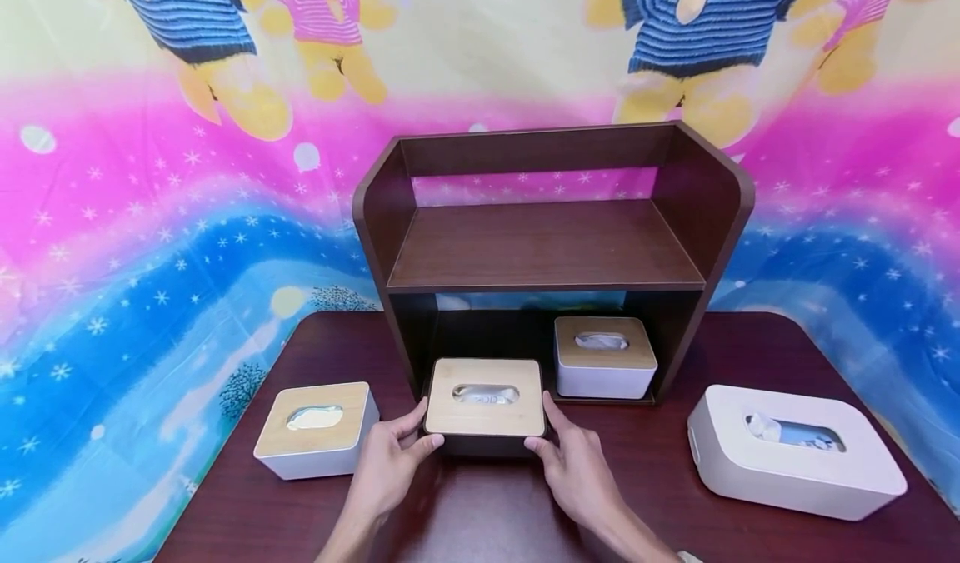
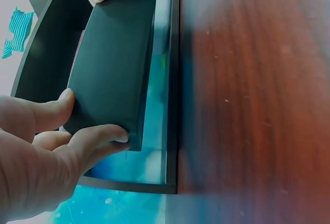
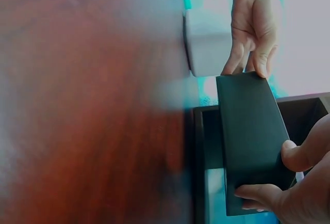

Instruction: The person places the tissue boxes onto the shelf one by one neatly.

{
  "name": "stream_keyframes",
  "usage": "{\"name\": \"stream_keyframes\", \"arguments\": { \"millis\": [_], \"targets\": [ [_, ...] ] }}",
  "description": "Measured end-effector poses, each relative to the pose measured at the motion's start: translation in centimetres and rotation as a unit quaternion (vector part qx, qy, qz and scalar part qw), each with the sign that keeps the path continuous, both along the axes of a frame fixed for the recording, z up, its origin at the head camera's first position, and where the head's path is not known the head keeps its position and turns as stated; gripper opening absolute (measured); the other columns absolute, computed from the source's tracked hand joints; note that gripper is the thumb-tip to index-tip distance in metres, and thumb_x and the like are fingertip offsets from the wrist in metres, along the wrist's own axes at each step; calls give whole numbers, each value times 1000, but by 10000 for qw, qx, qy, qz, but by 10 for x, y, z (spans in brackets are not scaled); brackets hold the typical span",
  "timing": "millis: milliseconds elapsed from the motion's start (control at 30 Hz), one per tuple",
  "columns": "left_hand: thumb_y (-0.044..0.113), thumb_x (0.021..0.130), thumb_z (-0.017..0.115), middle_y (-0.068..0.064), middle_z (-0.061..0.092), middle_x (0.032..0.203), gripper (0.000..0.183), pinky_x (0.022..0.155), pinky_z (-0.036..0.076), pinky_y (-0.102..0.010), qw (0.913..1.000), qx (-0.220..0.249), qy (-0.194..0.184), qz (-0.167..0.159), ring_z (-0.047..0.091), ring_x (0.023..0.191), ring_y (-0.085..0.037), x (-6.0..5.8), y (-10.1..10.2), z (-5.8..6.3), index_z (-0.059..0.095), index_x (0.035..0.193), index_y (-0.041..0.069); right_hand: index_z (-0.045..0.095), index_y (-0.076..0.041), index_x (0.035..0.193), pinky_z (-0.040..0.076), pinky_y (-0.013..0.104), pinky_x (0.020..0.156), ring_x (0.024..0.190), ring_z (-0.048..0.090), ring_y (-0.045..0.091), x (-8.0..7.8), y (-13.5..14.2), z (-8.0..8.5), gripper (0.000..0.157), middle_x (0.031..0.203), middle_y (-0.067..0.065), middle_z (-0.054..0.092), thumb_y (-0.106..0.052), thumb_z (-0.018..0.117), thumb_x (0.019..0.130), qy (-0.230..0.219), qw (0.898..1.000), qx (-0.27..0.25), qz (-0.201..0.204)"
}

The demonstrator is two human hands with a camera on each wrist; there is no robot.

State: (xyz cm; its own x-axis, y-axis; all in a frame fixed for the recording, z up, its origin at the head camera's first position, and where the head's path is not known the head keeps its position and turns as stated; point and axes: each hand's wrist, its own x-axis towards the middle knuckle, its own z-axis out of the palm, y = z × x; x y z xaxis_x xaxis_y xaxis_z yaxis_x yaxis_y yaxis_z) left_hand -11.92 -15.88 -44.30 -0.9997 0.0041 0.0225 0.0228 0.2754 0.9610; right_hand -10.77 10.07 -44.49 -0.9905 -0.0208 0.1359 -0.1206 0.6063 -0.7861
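Observation:
A dark tissue box [image 1: 486,420] with a light wooden lid is in front of the shelf's lower compartment, overlapping its front edge in the head view. My left hand [image 1: 386,463] grips its left side, thumb at the front corner. On the other side my right hand [image 1: 577,467] holds it the same way. Both wrist views show the box's plain dark front side [image 2: 111,64] between the two hands, its lower edge raised off the table. Packaging shows through the oval slot in the lid.
A dark brown two-tier shelf [image 1: 547,246] stands on the reddish-brown table [image 1: 487,513]. Inside its lower right sits a white tissue box [image 1: 606,371] with a wooden lid. Another wood-lidded white box [image 1: 318,430] lies left, and a longer white tissue box [image 1: 795,455] lies right.

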Motion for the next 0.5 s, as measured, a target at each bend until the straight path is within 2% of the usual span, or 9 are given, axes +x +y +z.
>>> {"name": "stream_keyframes", "arguments": {
  "millis": [67, 100, 233, 367, 433, 500],
  "targets": [
    [3, 94, 80, -21, 56, 155, 57, 108, 53, -42, 9999, 138, -13, 68, 58, 138, -38, -4, 2, 2, 61, 148, 0, 44, -4, 163, 40, 22, 56, 47, 34, 1, -4, 1, 3, 71, 57, -8, 42, -15, 76, 100, 91, 10000, 12, -15],
    [1, 95, 79, -22, 56, 154, 57, 107, 54, -41, 9997, 228, -11, 88, 58, 138, -37, -6, 2, 3, 60, 148, 0, 45, -4, 162, 39, 23, 53, 47, 35, 1, -7, 1, 4, 70, 55, -9, 41, -14, 75, 100, 160, 9999, 29, -21],
    [0, 96, 78, -27, 55, 152, 55, 101, 58, -35, 9986, 488, 64, 169, 58, 136, -33, -15, 6, 6, 60, 148, 0, 47, -4, 161, 43, 24, 59, 48, 35, 2, -17, 2, 7, 67, 53, -9, 41, -14, 74, 101, 446, 9989, 147, -72],
    [5, 95, 81, -23, 57, 150, 53, 89, 60, -19, 9982, 430, 141, 386, 64, 122, -15, -23, 10, 8, 64, 145, 5, 48, -4, 161, 49, 27, 70, 49, 33, 1, -28, 3, 6, 64, 52, -8, 41, -14, 73, 103, 609, 9977, 267, -156],
    [8, 94, 83, -20, 61, 148, 52, 78, 56, -12, 9979, 337, 169, 522, 66, 107, -5, -28, 12, 9, 67, 143, 8, 48, -3, 161, 49, 28, 72, 49, 32, 2, -34, 3, 5, 63, 52, -7, 40, -13, 71, 103, 664, 9973, 264, -185],
    [9, 94, 83, -17, 63, 146, 50, 74, 53, -10, 9974, 284, 213, 633, 65, 101, 0, -32, 13, 9, 68, 142, 9, 47, -2, 161, 49, 29, 72, 48, 32, 3, -39, 2, 5, 62, 51, -7, 39, -13, 70, 104, 695, 9971, 221, -199]
  ]
}}
